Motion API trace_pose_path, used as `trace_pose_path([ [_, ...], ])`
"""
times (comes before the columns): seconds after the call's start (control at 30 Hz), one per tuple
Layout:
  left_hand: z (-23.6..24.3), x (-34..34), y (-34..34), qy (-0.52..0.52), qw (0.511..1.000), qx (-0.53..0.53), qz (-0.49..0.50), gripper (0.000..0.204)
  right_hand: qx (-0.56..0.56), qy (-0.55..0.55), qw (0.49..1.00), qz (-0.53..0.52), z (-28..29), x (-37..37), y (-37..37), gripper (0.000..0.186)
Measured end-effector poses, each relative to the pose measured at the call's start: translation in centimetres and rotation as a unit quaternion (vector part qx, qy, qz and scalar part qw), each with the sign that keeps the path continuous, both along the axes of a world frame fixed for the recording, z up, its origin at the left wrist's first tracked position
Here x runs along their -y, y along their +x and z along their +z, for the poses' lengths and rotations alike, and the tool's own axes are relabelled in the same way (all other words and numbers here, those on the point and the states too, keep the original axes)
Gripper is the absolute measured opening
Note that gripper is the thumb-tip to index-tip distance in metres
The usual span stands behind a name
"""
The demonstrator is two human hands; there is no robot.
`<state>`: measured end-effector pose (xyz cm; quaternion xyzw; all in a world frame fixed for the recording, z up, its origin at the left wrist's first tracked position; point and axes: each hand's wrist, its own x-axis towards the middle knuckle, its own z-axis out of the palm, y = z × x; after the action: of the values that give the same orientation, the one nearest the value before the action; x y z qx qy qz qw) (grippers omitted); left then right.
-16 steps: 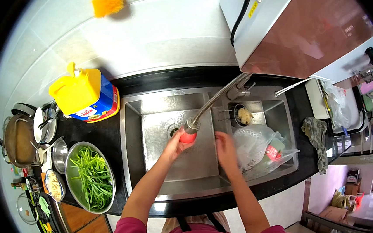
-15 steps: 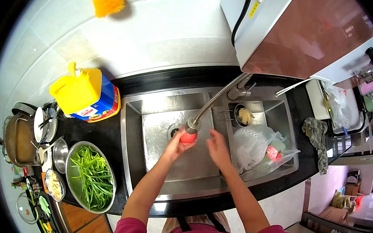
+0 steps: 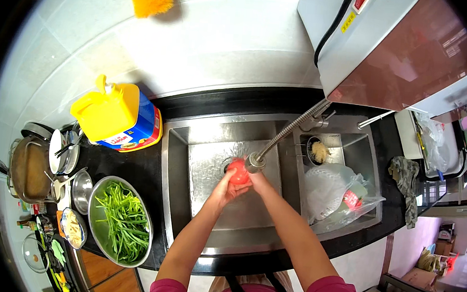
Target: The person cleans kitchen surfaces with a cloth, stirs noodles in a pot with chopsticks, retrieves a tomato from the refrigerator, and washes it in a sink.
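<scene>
A red tomato (image 3: 238, 172) is held over the large sink basin, close by the drain. My left hand (image 3: 226, 191) is closed round it from the near left side. My right hand (image 3: 260, 182) has come up against its right side. The spray head of the faucet (image 3: 255, 162) hangs just above and covers the fingers of that hand. Wet streaks shine on the floor of the large basin (image 3: 204, 168).
Left of the sink stand a steel bowl of cut green stalks (image 3: 123, 222) and a yellow-and-blue jug (image 3: 118, 117). The smaller basin holds a strainer (image 3: 315, 151) and a clear plastic bag (image 3: 331, 192). A camouflage cloth (image 3: 404, 181) lies on the right counter.
My right hand has moved left from open space to the tomato. The tomato now shows more from beneath the spray head. The whole view has shifted slightly.
</scene>
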<state>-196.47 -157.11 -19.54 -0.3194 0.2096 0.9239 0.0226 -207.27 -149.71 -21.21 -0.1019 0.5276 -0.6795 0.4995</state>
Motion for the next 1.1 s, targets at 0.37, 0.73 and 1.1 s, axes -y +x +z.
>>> trace_pose_path([
  [0.37, -0.9, 0.8, 0.0, -0.077, 0.990, -0.010, -0.117, 0.057, 0.003, 0.003, 0.991, 0.137, -0.3, -1.6, -1.6, 0.029],
  [0.73, -1.0, -0.2, -0.6, -0.034, 0.992, 0.025, -0.122, 0.056, 0.148, -0.064, 0.982, 0.102, -0.3, -2.7, -2.2, 0.029],
  [1.1, 0.3, 0.1, -1.1, -0.080, 0.988, 0.011, -0.129, 0.058, -0.076, -0.028, 0.997, -0.011, -0.2, -1.0, -1.1, 0.024],
])
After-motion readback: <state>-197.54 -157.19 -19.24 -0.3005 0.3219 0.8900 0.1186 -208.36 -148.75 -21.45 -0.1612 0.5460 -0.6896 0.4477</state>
